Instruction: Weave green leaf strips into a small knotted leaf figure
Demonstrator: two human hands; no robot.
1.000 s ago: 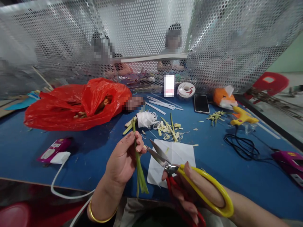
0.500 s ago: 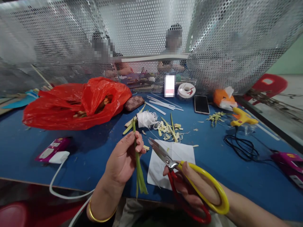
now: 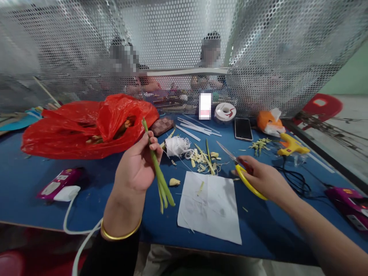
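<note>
My left hand (image 3: 132, 168) is raised over the table with its fingers closed round a bundle of green leaf strips (image 3: 160, 177). The strips taper to a point above the fingers and fan out below. Off to the right, my right hand (image 3: 261, 174) grips scissors (image 3: 247, 183) with one yellow and one red handle. Their blades are closed and point away to the left, close to the tabletop; contact is hard to judge. Between the hands lies a creased white sheet (image 3: 212, 214) with a green scrap on it. Behind it are leaf trimmings (image 3: 205, 159) and a bundle of white string (image 3: 176, 146).
A red plastic bag (image 3: 71, 134) fills the back left, beside a checked pouch (image 3: 162, 126). At right stand a phone (image 3: 243, 128), a yellow glue gun (image 3: 293, 145) with black cord, and an orange tissue pack (image 3: 270, 122). People sit behind the perforated screen (image 3: 172, 34).
My right hand has carried the scissors away to the right and further back, and their blades have closed. My left hand has shifted left and up, still holding the leaf strips, now tilted.
</note>
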